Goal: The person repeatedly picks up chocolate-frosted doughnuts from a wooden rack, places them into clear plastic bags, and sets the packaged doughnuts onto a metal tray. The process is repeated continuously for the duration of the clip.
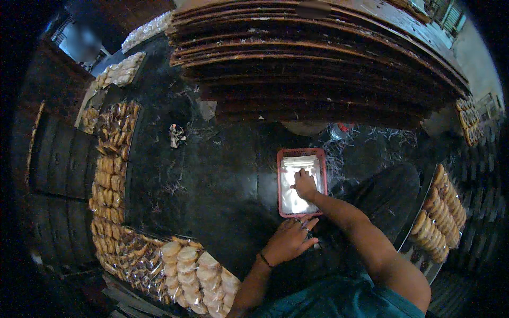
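Note:
A red plastic basket (279, 183) lies on the dark floor in front of me, holding a stack of shiny clear plastic bags (292, 202). My right hand (304, 184) reaches into it and rests on the bags, thumb held apart from the fingers; no bag is visibly lifted. Just short of the basket's near rim is my left hand (289, 239), fingers stretched and thumb spread. Something small and shiny shows by its fingers, too small to make out. A dark band circles the left wrist.
Rows of packed bread or pastries (108, 183) curve along my left, with round pale ones (188, 270) nearest. Another tray of pastries (437, 220) stands at my right. A tall stack of wooden boards (318, 63) rises ahead. Shredded scraps and a crumpled wad (176, 135) lie on the floor.

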Tool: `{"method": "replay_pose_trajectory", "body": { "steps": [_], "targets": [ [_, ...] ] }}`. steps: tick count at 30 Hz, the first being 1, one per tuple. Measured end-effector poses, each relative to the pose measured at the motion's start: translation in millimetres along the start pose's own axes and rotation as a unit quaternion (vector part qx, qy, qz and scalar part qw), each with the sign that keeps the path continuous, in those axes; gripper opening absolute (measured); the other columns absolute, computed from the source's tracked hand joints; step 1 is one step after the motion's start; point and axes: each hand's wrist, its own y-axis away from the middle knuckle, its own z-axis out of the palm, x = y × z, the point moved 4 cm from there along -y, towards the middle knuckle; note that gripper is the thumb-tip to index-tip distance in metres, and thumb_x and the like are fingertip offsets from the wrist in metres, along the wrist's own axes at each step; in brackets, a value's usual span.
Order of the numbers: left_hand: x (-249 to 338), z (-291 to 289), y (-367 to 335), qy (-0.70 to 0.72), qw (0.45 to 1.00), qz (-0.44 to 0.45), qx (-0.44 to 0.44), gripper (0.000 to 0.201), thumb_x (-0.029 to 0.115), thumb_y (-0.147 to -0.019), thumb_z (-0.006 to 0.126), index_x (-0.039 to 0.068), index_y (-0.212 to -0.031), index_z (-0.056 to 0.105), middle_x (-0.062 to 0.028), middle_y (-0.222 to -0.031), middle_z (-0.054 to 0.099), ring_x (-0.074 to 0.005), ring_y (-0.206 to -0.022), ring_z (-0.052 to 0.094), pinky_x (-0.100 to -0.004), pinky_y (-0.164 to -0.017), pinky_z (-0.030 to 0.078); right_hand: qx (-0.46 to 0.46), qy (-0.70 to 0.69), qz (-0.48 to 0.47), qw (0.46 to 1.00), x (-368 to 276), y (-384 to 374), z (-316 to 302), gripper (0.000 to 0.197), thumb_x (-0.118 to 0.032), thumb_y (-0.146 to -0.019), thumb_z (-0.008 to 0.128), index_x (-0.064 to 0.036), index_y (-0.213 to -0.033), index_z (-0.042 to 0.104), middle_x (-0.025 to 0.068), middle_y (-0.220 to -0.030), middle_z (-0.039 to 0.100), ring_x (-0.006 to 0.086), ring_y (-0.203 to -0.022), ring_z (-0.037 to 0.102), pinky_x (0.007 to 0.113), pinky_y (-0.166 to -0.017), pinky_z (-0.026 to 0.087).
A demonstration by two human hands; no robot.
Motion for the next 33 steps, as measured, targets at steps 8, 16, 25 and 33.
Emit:
{"method": "replay_pose_trajectory", "body": {
  "steps": [8, 16, 25, 33],
  "targets": [
    [-3.6, -1.5, 0.0, -0.027, 0.999, -0.029, -0.027, 0.046, 0.035, -0.088, 0.051, 0.002, -0.119, 0.047, -0.0179, -0.114, 0.053, -0.0376, -0.102, 0.052, -0.0439, -0.085, 0.045, 0.020, 0.051, -0.060, 0.997, -19.6, -5.6, -7.5, 0.034, -0.040, -0.069, 0.069, -0.0126, -0.090, 0.068, 0.0167, -0.116, 0.046, 0.0352, -0.114, 0.037, 0.058, -0.089, 0.031],
    [2.8, -9.5, -15.7, 0.362, 0.922, -0.105, -0.084, 0.040, 0.026, -0.091, 0.051, 0.004, -0.124, 0.046, -0.0119, -0.120, 0.055, -0.0255, -0.113, 0.051, -0.0365, -0.096, 0.040, -0.181, -0.104, -0.359, 0.910, -18.8, -22.3, -125.4, 0.030, -0.021, -0.075, 0.061, -0.0138, -0.104, 0.066, 0.0141, -0.086, 0.066, 0.0338, -0.075, 0.061, 0.044, -0.068, 0.048],
    [43.0, -114.5, -31.0, 0.814, 0.575, 0.039, 0.080, 0.065, 0.045, -0.087, 0.051, 0.014, -0.139, 0.027, -0.0177, -0.142, 0.028, -0.0392, -0.123, 0.037, -0.0582, -0.094, 0.037, -0.027, 0.044, -0.547, 0.835, -65.0, 214.3, -356.7, 0.057, -0.020, -0.078, 0.057, -0.0007, -0.129, 0.040, 0.0253, -0.142, 0.021, 0.0381, -0.132, 0.024, 0.054, -0.105, 0.024],
    [105.4, -106.8, -49.4, 0.640, 0.753, 0.156, -0.002, 0.075, 0.019, -0.078, 0.065, 0.023, -0.141, 0.025, -0.0191, -0.147, 0.014, -0.0410, -0.131, 0.024, -0.0581, -0.099, 0.031, 0.004, -0.186, -0.446, 0.875, -55.4, 223.6, -344.0, 0.049, -0.019, -0.083, 0.061, -0.0084, -0.127, 0.043, 0.0260, -0.133, 0.035, 0.0360, -0.109, 0.051, 0.041, -0.090, 0.045]
  ]
}}
